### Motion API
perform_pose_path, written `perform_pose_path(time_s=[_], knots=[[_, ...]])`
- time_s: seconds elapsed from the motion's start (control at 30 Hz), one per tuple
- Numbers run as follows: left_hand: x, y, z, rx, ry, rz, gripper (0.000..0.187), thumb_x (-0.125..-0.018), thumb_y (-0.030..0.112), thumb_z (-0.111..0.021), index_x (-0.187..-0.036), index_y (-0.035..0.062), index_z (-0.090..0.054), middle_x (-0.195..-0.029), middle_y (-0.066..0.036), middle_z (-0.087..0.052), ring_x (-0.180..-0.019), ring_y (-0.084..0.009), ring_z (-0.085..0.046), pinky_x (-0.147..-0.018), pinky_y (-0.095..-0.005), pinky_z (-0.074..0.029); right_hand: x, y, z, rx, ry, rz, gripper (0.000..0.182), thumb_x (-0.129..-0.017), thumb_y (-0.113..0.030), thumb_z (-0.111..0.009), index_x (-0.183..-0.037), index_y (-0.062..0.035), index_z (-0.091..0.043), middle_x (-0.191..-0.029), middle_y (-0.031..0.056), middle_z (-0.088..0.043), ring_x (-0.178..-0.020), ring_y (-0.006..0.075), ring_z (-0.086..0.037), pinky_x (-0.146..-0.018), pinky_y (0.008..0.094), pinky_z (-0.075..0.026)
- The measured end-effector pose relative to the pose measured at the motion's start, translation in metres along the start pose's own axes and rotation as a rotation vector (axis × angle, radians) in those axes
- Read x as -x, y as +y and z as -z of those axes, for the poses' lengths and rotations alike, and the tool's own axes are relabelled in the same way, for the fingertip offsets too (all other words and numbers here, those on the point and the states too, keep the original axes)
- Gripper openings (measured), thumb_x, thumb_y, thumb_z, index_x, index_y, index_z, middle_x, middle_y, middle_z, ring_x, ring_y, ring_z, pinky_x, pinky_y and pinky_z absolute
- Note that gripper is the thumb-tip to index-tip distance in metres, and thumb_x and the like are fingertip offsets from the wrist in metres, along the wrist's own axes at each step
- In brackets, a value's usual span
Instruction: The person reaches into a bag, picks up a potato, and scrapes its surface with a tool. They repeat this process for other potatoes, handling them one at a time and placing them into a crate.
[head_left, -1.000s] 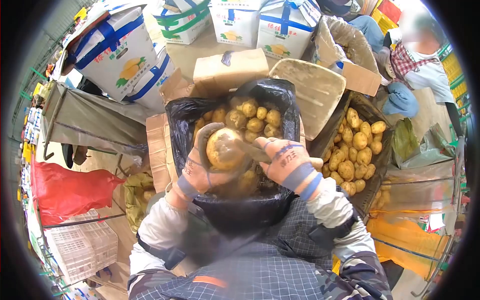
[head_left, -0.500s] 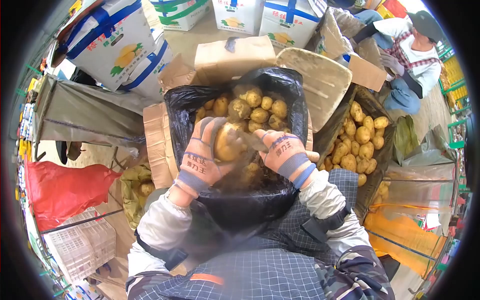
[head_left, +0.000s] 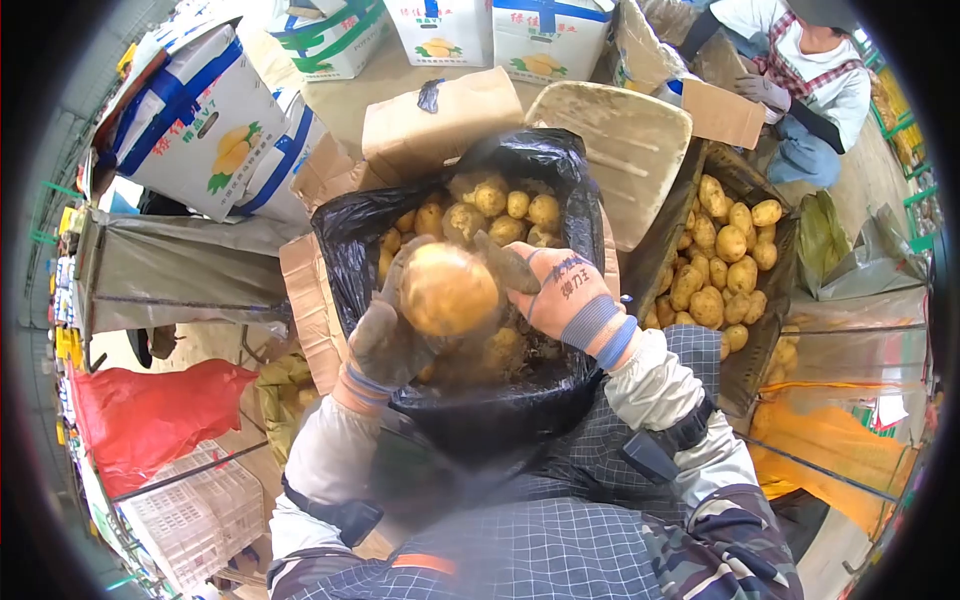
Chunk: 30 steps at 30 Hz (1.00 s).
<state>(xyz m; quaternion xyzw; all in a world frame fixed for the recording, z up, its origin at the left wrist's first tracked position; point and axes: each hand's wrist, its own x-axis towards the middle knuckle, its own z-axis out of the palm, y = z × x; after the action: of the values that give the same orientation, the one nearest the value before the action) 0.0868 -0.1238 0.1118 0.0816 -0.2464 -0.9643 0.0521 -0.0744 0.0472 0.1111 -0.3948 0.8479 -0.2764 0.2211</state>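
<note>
My left hand (head_left: 375, 345), in a peach work glove with a grey palm, is wrapped round a large, soil-smudged potato (head_left: 448, 290). My right hand (head_left: 565, 295), gloved the same way, is closed at the potato's right side. A dark grey, elongated shape (head_left: 512, 266) sticks out from its fingers towards the potato, and I cannot tell what it is. Both hands are over a box lined with a black plastic bag (head_left: 345, 225). More potatoes (head_left: 490, 197), some with dirt on them, lie inside it, behind and below my hands.
A dark crate (head_left: 787, 245) of cleaner-looking potatoes (head_left: 728, 240) stands to the right, beside a worn, pale board (head_left: 620, 140). Printed cartons (head_left: 205, 130) line the back and left. A person (head_left: 800, 85) sits at the far right. A white plastic basket (head_left: 195, 505) is at lower left.
The left hand has rolled so its grey palm side faces up, and the potato shows a fuller, cleaner face. The right hand stays at its side. The camera view has shifted slightly.
</note>
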Motion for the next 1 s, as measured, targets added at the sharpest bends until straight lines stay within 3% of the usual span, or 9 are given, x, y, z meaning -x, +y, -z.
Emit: perform_pose_path(time_s=[0.13, 0.23, 0.43, 0.5, 0.63, 0.8, 0.87, 0.93, 1.0], knots=[[-0.003, -0.009, 0.022, -0.226, 0.025, 0.023, 0.08, -0.08, 0.028, -0.076, -0.149, 0.0125, -0.037, -0.142, -0.015, -0.051, -0.13, -0.0337, -0.053, -0.108, -0.0468, -0.047, 0.009, 0.001, -0.007, -0.142, 0.085, 0.054, 0.035, -0.087, -0.023, -0.069, -0.12, -0.0132, -0.064, -0.105, 0.0175, -0.071, -0.098, 0.0378, -0.067, -0.087, 0.0439, -0.053], [-0.007, -0.014, 0.012, -0.381, 0.052, -0.062, 0.079, -0.077, 0.03, -0.076, -0.144, 0.0078, -0.042, -0.139, -0.015, -0.053, -0.126, -0.0318, -0.056, -0.102, -0.0442, -0.051, 0.008, 0.007, -0.017, -0.34, -0.018, 0.065, 0.035, -0.086, -0.021, -0.069, -0.119, -0.0096, -0.065, -0.106, 0.019, -0.07, -0.098, 0.0382, -0.067, -0.087, 0.0439, -0.053], [-0.006, -0.006, -0.004, -0.589, 0.106, 0.094, 0.082, -0.074, 0.03, -0.077, -0.143, 0.0021, -0.042, -0.131, -0.013, -0.058, -0.114, -0.0254, -0.063, -0.088, -0.0366, -0.057, 0.015, 0.008, -0.02, -0.272, 0.274, 0.214, 0.039, -0.082, -0.019, -0.071, -0.119, -0.0076, -0.063, -0.102, 0.016, -0.07, -0.093, 0.0391, -0.067, -0.082, 0.0423, -0.054], [-0.006, -0.005, -0.001, -0.698, 0.126, 0.108, 0.081, -0.074, 0.03, -0.078, -0.141, 0.0013, -0.044, -0.123, -0.013, -0.062, -0.104, -0.0222, -0.066, -0.075, -0.0318, -0.059, 0.015, 0.006, -0.011, 0.002, 0.245, 0.27, 0.038, -0.082, -0.019, -0.071, -0.117, -0.006, -0.064, -0.096, 0.0155, -0.07, -0.087, 0.0358, -0.068, -0.075, 0.0424, -0.054], [-0.004, -0.007, 0.003, -0.778, 0.195, 0.095, 0.074, -0.074, 0.029, -0.079, -0.136, 0.0014, -0.048, -0.116, -0.012, -0.064, -0.097, -0.0201, -0.067, -0.07, -0.0297, -0.059, 0.014, 0.004, -0.013, 0.452, 0.192, 0.231, 0.03, -0.082, -0.016, -0.069, -0.111, -0.0087, -0.065, -0.089, 0.0108, -0.069, -0.077, 0.0297, -0.07, -0.066, 0.0409, -0.055], [-0.002, 0.0, 0.011, -0.769, 0.199, 0.123, 0.069, -0.073, 0.027, -0.08, -0.131, 0.0016, -0.05, -0.112, -0.012, -0.065, -0.091, -0.0194, -0.067, -0.066, -0.0286, -0.059, 0.001, 0.003, -0.025, 0.615, -0.011, -0.023, 0.019, -0.086, -0.014, -0.064, -0.104, -0.0103, -0.065, -0.096, 0.0091, -0.073, -0.077, 0.0265, -0.073, -0.063, 0.0365, -0.057], [0.0, 0.003, 0.009, -0.771, 0.134, 0.091, 0.068, -0.078, 0.034, -0.075, -0.131, 0.0009, -0.05, -0.112, -0.013, -0.065, -0.092, -0.0207, -0.068, -0.064, -0.0293, -0.059, -0.015, 0.019, -0.026, 0.63, -0.202, -0.183, 0.013, -0.09, -0.02, -0.062, -0.1, -0.0113, -0.065, -0.105, 0.0113, -0.074, -0.088, 0.0254, -0.075, -0.071, 0.0361, -0.059], [-0.001, -0.002, 0.009, -0.685, 0.151, 0.066, 0.066, -0.081, 0.038, -0.071, -0.132, 0.0007, -0.051, -0.113, -0.014, -0.066, -0.092, -0.0219, -0.069, -0.064, -0.0297, -0.059, -0.009, 0.021, -0.018, 0.47, -0.154, -0.165, 0.025, -0.093, -0.027, -0.063, -0.109, -0.0081, -0.067, -0.107, 0.0155, -0.073, -0.098, 0.0292, -0.072, -0.08, 0.0402, -0.058], [-0.003, -0.004, 0.013, -0.378, 0.224, 0.151, 0.058, -0.097, 0.049, -0.055, -0.133, 0.003, -0.055, -0.118, -0.014, -0.067, -0.096, -0.023, -0.07, -0.063, -0.0323, -0.06, 0.002, 0.015, -0.008, 0.272, -0.076, -0.11, 0.036, -0.093, -0.031, -0.064, -0.119, -0.0064, -0.065, -0.108, 0.018, -0.072, -0.102, 0.0321, -0.07, -0.086, 0.0422, -0.056]])
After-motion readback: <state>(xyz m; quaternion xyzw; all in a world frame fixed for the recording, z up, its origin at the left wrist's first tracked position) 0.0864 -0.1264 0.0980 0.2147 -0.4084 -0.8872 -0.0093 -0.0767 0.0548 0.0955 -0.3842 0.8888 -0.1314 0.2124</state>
